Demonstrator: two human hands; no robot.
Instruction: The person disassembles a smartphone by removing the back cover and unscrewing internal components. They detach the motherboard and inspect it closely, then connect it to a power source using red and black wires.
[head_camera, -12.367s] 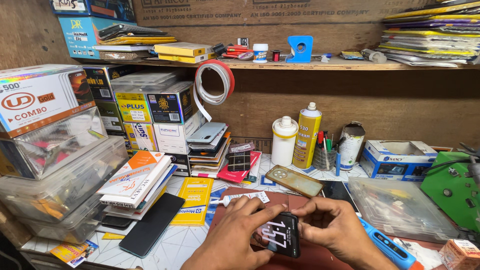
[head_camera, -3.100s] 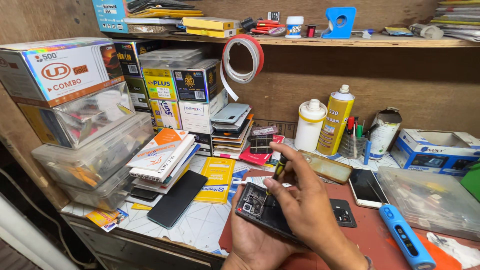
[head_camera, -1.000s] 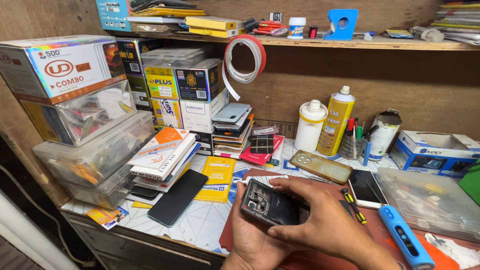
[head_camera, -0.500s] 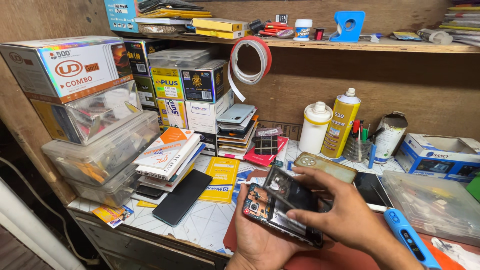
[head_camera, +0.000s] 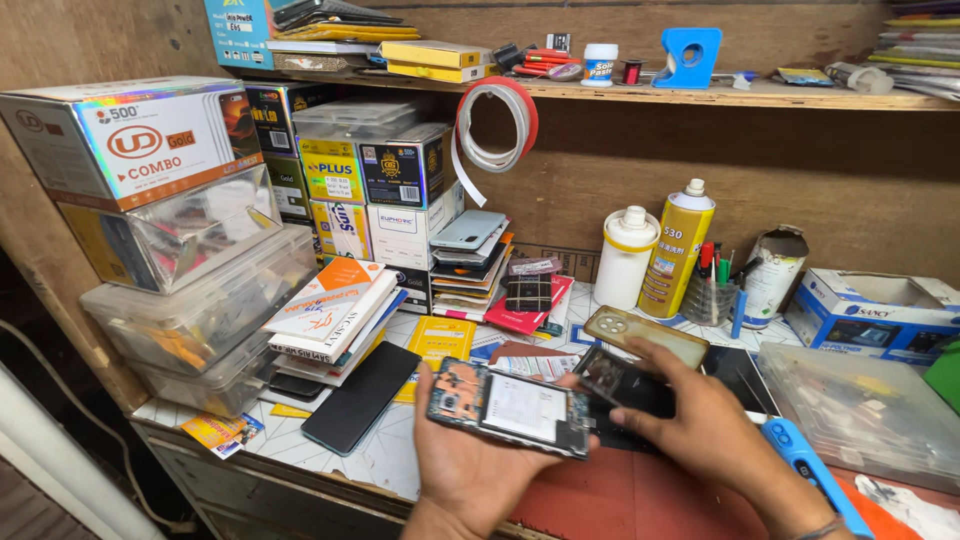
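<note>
Black cover (head_camera: 622, 378) pinched in right hand (head_camera: 715, 430); left hand (head_camera: 470, 460) cradles open phone (head_camera: 510, 408) — keep phone level, line up corners first.

A yellow spray can (head_camera: 676, 248) stands beside a white bottle (head_camera: 626, 258) above a red mat (head_camera: 620, 490).

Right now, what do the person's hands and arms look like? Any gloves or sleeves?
No gloves: the left hand and the right hand are bare, fingers uncovered. No sleeves show on either forearm. The right wrist wears a thin bracelet. No rings can be made out.
</note>
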